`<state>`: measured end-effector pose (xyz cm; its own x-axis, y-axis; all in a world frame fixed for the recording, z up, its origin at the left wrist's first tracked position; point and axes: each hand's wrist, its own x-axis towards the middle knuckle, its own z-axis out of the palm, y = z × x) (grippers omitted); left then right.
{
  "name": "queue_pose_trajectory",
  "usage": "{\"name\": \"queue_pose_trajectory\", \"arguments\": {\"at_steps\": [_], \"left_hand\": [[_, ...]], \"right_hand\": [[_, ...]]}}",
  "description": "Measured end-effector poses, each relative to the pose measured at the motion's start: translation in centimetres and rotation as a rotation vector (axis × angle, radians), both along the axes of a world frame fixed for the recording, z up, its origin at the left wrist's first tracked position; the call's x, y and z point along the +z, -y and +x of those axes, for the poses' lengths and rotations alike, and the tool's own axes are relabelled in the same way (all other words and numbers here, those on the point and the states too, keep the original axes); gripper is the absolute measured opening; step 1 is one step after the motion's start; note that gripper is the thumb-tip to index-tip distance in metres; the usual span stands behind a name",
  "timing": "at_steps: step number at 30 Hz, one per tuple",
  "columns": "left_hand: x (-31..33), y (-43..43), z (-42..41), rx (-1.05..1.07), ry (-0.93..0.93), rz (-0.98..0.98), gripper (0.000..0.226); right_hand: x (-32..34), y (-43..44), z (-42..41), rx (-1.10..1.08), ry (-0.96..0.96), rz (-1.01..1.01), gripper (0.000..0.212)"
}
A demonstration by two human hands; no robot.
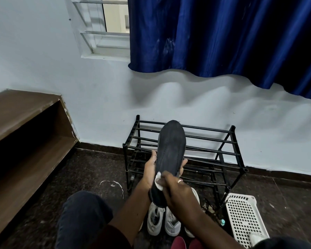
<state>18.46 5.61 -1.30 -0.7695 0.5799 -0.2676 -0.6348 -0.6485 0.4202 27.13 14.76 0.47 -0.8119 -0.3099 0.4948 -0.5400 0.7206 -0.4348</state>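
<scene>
A dark grey insole (pixel 171 150) stands upright in front of me, toe end up. My left hand (pixel 152 169) holds it from behind, thumb on the left edge and fingertips curling round the right edge. My right hand (pixel 176 190) pinches a small white cloth (pixel 158 182) and presses it against the insole's lower part. The insole's heel end is hidden behind my right hand.
A black metal shoe rack (pixel 221 151) stands against the pale wall behind the insole. White sneakers (pixel 162 221) lie on the dark floor below my hands, red shoes (pixel 180 243) nearer me. A white perforated basket (pixel 244 218) sits right; a brown wooden shelf (pixel 22 133) left.
</scene>
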Motion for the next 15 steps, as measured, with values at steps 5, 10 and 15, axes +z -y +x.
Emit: {"name": "queue_pose_trajectory", "arguments": {"at_steps": [5,10,15], "left_hand": [[0.4,-0.7,-0.2,0.048,-0.093,-0.131,0.052],[0.3,-1.1,-0.1,0.051,-0.101,-0.1,0.052],[0.8,-0.5,-0.2,0.076,-0.052,-0.002,0.061]], "right_hand": [[2.3,-1.4,-6.5,-0.249,-0.013,0.032,0.035],[3.8,-1.3,-8.7,-0.308,0.034,-0.074,0.034],[1.0,0.4,-2.9,-0.135,0.004,-0.101,0.026]]}}
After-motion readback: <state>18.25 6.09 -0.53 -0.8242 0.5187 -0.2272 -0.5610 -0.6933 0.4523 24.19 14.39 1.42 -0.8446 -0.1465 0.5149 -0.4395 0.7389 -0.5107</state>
